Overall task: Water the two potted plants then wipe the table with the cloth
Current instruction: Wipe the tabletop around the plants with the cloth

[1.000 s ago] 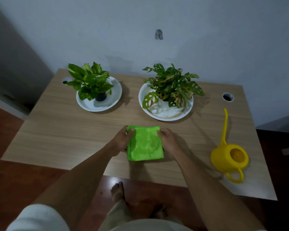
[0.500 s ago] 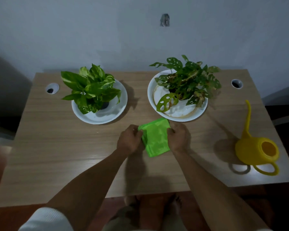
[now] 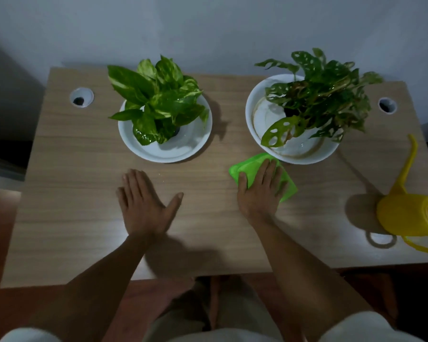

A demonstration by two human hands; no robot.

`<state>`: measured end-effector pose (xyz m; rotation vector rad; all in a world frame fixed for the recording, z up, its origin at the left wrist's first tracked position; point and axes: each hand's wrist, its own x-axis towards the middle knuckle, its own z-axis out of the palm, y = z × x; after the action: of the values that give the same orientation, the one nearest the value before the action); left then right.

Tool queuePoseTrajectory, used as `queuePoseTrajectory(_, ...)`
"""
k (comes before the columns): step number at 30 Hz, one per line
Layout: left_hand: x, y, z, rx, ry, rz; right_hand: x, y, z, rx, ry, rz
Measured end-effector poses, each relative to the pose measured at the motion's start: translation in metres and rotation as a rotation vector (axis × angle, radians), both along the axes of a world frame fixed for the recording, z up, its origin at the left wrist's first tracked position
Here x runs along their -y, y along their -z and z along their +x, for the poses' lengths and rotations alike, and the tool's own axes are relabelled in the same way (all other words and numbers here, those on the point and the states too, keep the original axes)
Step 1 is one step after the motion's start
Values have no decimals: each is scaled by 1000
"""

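Half a second ago both your hands were pinching the green cloth (image 3: 286, 186) between them; now only your right hand (image 3: 260, 191) is on it, fingers straight and pressed flat over the cloth, pinning it to the table (image 3: 79, 218). The cloth has slid to the right and sits just in front of the white dish (image 3: 255, 127) under the holey-leaved plant (image 3: 324, 95), its far corner right at the dish rim. Your left hand (image 3: 143, 206) has let go and now lies palm down on the bare wood, fingers spread wide, well apart from the cloth. Just past those fingertips is the other white dish (image 3: 195, 146) with the variegated plant (image 3: 158, 95). The yellow watering can (image 3: 405, 215) stands off to the right of your right hand, spout pointing away from you.
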<state>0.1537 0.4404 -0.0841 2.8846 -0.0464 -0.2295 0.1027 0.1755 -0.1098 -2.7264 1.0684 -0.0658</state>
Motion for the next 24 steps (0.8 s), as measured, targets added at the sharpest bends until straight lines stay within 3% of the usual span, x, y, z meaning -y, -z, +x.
queuePoseTrajectory(6,-1,3,1,-35,-13,18,-2,-9,16,-83,-242,13)
queuePoseTrajectory(18,-3,1,0,-36,-12,67,3,-7,130,-66,-550,-17)
queuePoseTrajectory(24,-4,-1,-1,-47,-20,67,11,-6,111,-83,-644,-9)
